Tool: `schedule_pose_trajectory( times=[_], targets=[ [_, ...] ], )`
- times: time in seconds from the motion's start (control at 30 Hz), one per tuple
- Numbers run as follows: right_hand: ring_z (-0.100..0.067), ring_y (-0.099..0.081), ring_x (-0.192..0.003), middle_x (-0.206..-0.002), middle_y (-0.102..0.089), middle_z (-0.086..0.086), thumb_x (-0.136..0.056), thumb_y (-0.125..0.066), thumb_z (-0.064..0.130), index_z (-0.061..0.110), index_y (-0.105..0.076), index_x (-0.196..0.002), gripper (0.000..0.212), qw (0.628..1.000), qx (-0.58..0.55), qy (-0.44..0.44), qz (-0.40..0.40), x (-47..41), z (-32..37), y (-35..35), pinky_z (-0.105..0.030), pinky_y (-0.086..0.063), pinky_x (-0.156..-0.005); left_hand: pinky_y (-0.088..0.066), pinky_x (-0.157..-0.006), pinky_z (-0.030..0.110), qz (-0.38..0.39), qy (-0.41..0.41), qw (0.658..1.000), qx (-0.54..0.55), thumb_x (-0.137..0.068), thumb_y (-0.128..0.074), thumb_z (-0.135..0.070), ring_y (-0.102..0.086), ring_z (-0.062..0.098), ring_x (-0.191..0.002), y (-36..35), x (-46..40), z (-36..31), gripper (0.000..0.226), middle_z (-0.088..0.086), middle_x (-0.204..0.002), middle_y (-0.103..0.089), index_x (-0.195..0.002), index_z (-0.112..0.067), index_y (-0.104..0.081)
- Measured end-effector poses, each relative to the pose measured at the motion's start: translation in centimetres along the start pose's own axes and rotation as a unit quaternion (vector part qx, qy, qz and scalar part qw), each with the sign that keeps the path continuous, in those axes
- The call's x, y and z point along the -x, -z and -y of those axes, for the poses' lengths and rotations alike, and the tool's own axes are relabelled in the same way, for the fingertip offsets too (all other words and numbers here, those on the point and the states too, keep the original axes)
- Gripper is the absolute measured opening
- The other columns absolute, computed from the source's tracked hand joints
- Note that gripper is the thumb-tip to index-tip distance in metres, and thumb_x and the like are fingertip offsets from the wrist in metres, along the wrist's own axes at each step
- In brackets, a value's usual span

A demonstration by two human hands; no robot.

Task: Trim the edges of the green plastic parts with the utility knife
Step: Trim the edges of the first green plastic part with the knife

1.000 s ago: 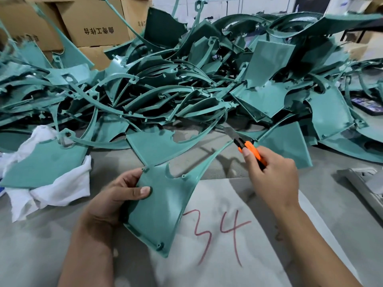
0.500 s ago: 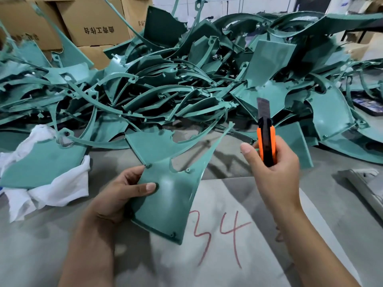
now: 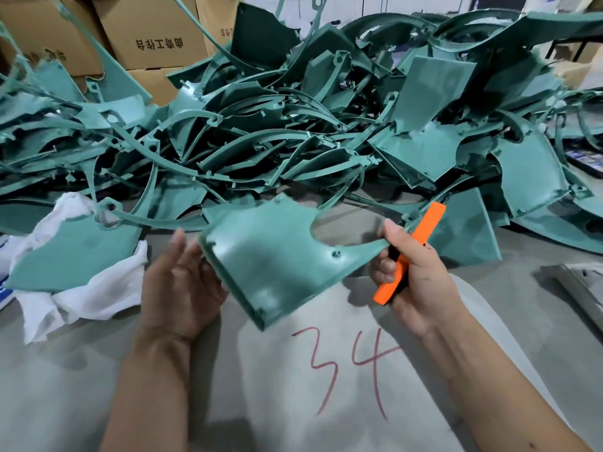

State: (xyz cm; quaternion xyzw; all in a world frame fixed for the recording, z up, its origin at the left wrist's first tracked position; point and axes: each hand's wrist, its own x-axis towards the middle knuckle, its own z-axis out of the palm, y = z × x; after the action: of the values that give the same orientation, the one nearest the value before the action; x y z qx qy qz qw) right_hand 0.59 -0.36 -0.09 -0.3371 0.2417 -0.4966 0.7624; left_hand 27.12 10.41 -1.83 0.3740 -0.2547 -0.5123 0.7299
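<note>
Plastic part point(image 3: 274, 252): right hand point(image 3: 414, 272) pinches its tip while gripping the knife point(image 3: 411, 252).
Left hand point(image 3: 179, 282): fingers apart, backing the edge.
Risk: part slips.

The held part point(image 3: 277, 252) sits between both hands, the pile point(image 3: 293, 125) behind, cloth point(image 3: 98, 295) left.

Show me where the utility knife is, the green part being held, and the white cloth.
utility knife point(image 3: 427, 223): head view, on the orange handle above the fingers.
green part point(image 3: 270, 256): head view, middle of its flat face.
white cloth point(image 3: 98, 291): head view, on the folds under another green piece.
</note>
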Motion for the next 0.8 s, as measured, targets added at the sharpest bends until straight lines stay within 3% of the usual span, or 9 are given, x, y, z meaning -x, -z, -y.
schedule_pose_trajectory(
  times=[0.03,0.1,0.2,0.27,0.33,0.37,0.53,0.7,0.8],
  targets=[
    [-0.005,-0.044,-0.044,-0.061,-0.047,-0.001,-0.079,-0.073,0.028,0.013,-0.055,-0.087,0.025,1.0,-0.02,-0.001,-0.001,0.0,-0.1,0.0,-0.015,-0.036,-0.039,-0.041,-0.104,0.048,0.005,-0.01,0.999,0.049,-0.077,-0.069,-0.068,-0.053,0.034,-0.112,-0.2,0.0,0.0,0.083,0.014,-0.124,-0.057,-0.136,-0.01,-0.065],
    [-0.006,-0.048,-0.048,-0.065,-0.05,-0.002,-0.079,-0.074,0.031,0.015,-0.056,-0.089,0.025,0.999,-0.042,-0.007,-0.012,0.1,-0.4,-0.3,-0.015,-0.042,-0.043,-0.042,-0.106,0.047,0.06,0.011,0.991,0.121,-0.09,-0.048,-0.075,-0.055,0.034,-0.12,-0.8,-0.1,0.4,0.088,0.014,-0.136,-0.057,-0.149,-0.01,-0.051],
    [-0.009,-0.06,-0.053,-0.066,-0.058,-0.002,-0.08,-0.075,0.029,0.019,-0.061,-0.084,0.017,0.999,-0.044,-0.008,-0.014,0.3,-1.2,-0.6,-0.017,-0.051,-0.049,-0.061,-0.09,0.045,0.094,0.039,0.986,0.135,-0.076,-0.068,-0.077,-0.069,0.035,-0.114,-2.1,0.2,1.6,0.092,0.014,-0.127,-0.071,-0.136,-0.008,-0.064],
    [-0.012,-0.067,-0.055,-0.068,-0.064,-0.002,-0.078,-0.077,0.026,0.018,-0.064,-0.086,0.017,0.999,-0.041,-0.009,-0.009,0.4,-1.6,-0.8,-0.019,-0.055,-0.052,-0.064,-0.074,0.038,0.049,0.012,0.992,0.114,-0.064,-0.09,-0.054,-0.074,0.028,-0.1,-3.2,0.0,2.6,0.074,0.011,-0.115,-0.075,-0.12,-0.008,-0.074],
    [-0.016,-0.069,-0.055,-0.07,-0.068,-0.003,-0.076,-0.079,0.027,0.015,-0.066,-0.093,0.024,1.0,0.0,-0.005,-0.01,0.3,-1.8,-0.9,-0.021,-0.055,-0.05,-0.064,-0.07,0.034,0.003,-0.01,0.996,0.087,-0.077,-0.081,-0.024,-0.076,0.021,-0.093,-3.6,-0.6,3.1,0.031,0.007,-0.108,-0.077,-0.105,-0.012,-0.081],
    [-0.017,-0.068,-0.053,-0.07,-0.069,-0.003,-0.077,-0.079,0.029,0.014,-0.066,-0.096,0.028,0.999,0.04,0.007,-0.015,0.3,-1.9,-0.9,-0.022,-0.054,-0.048,-0.064,-0.071,0.034,-0.008,-0.025,0.998,0.062,-0.081,-0.07,-0.012,-0.076,0.02,-0.093,-3.5,-0.8,3.2,0.024,0.007,-0.109,-0.077,-0.103,-0.013,-0.081],
    [-0.021,-0.054,-0.041,-0.066,-0.068,-0.012,-0.079,-0.079,0.048,0.023,-0.068,-0.084,0.027,0.971,0.216,0.088,-0.057,0.1,-1.7,0.1,-0.028,-0.043,-0.038,-0.063,-0.08,0.039,0.018,-0.031,0.996,-0.078,-0.075,-0.064,0.01,-0.073,0.031,-0.103,-2.1,-0.9,3.0,0.045,0.02,-0.121,-0.072,-0.119,0.0,-0.07],
    [-0.021,-0.054,-0.045,-0.061,-0.064,-0.007,-0.086,-0.076,0.055,0.03,-0.065,-0.074,0.03,0.953,0.288,0.08,-0.053,0.4,-1.4,0.5,-0.027,-0.046,-0.042,-0.058,-0.094,0.051,0.052,-0.033,0.995,-0.082,-0.067,-0.068,0.015,-0.066,0.041,-0.115,-2.2,-0.8,2.9,0.061,0.025,-0.125,-0.068,-0.127,0.006,-0.062],
    [-0.022,-0.057,-0.043,-0.058,-0.054,-0.007,-0.098,-0.058,0.062,0.024,-0.052,-0.077,0.044,0.906,0.393,0.142,-0.073,0.6,-1.7,0.8,-0.029,-0.045,-0.042,-0.059,-0.094,0.049,0.032,-0.069,0.995,-0.059,-0.063,-0.067,0.016,-0.065,0.04,-0.117,-1.5,-1.1,2.8,0.07,0.025,-0.127,-0.067,-0.131,0.01,-0.056]
  ],
)
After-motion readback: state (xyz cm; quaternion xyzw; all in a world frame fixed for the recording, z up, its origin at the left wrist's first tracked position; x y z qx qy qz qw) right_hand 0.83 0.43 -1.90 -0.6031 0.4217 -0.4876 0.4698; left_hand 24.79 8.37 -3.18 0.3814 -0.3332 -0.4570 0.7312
